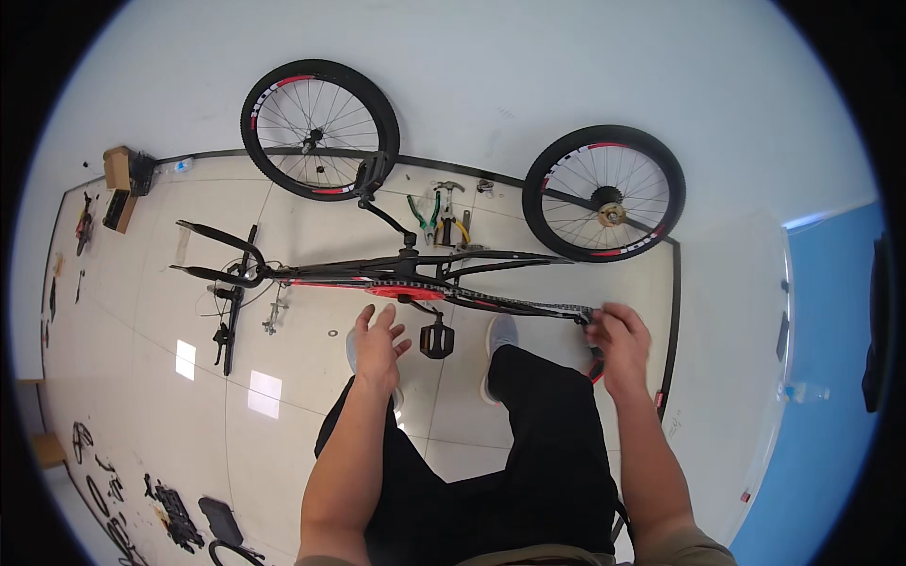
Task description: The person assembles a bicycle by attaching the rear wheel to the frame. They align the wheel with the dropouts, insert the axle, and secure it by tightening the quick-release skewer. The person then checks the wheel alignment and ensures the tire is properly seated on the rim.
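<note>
The black bicycle frame [330,273] stretches across the tiled floor [293,363] just ahead of the person's shoes, its fork [219,248] toward the left. The left hand [378,347] hovers just below the red chainring [408,292], its grip apart and holding nothing; the near pedal [437,341] juts out to its right, in the way between hand and right shoe [503,332]. The right hand [620,341] is at the rear end of the frame, beside the chain [528,305], fingers curled; whether its grip is clamped on anything I cannot tell. Beyond the frame, two wheels lean on the white wall, the front wheel [314,138] partly covered by the far pedal [372,173], the rear wheel [612,215] bearing a cassette [604,197]. Between them lie a claw hammer [449,187], green-handled pliers [427,226] and yellow-handled pliers [461,229]. A black handlebar [232,302] crosses near the fork, a cardboard box [117,170] sits far left, and loose black parts [176,517] occupy the lower left.
</note>
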Demonstrator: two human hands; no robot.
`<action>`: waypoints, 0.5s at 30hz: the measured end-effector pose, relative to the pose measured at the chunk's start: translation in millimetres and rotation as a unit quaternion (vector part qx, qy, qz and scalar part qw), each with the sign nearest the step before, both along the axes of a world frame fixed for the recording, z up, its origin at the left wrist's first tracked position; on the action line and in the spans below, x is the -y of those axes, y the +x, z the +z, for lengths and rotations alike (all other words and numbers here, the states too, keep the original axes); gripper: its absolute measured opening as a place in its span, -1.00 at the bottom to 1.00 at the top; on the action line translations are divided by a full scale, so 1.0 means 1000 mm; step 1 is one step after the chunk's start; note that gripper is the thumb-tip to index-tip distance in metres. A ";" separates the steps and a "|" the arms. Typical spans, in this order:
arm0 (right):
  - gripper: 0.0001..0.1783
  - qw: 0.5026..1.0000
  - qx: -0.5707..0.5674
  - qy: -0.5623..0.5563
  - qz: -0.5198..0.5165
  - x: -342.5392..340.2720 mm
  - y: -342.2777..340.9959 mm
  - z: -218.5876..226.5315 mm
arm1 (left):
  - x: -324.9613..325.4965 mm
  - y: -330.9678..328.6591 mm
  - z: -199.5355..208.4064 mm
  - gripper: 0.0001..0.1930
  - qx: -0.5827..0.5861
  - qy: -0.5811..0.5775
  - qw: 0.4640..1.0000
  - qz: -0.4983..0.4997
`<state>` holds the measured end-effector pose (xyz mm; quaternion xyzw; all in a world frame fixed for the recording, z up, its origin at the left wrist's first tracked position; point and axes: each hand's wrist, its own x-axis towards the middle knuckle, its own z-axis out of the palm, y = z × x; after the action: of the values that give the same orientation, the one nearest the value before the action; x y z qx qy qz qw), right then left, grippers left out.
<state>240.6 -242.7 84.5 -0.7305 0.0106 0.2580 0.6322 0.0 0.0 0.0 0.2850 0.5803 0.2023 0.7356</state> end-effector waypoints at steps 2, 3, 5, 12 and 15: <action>-0.75 0.995 -0.075 0.065 0.010 -0.055 0.001 -0.009 | -0.009 0.002 -0.007 -0.11 0.013 -0.022 0.998 0.058; -0.74 0.986 -0.123 0.109 0.012 -0.079 0.005 -0.022 | -0.013 0.007 -0.008 -0.09 0.001 -0.028 0.997 0.069; -0.73 0.972 -0.193 0.135 0.022 -0.119 0.017 -0.054 | -0.013 0.027 -0.012 -0.05 -0.016 -0.043 0.995 0.089; -0.64 0.896 0.309 -0.156 0.280 -0.194 0.010 -0.137 | -0.023 0.048 -0.019 0.00 0.023 -0.081 0.991 0.106; -0.60 0.847 0.361 -0.141 0.363 -0.202 0.012 -0.154 | -0.023 0.050 -0.034 -0.06 0.043 -0.094 0.991 0.091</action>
<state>252.1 -41.1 -69.2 -0.8050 -0.4482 0.1828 0.3430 50.1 23.0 -33.5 0.1519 0.5884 0.2245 0.7618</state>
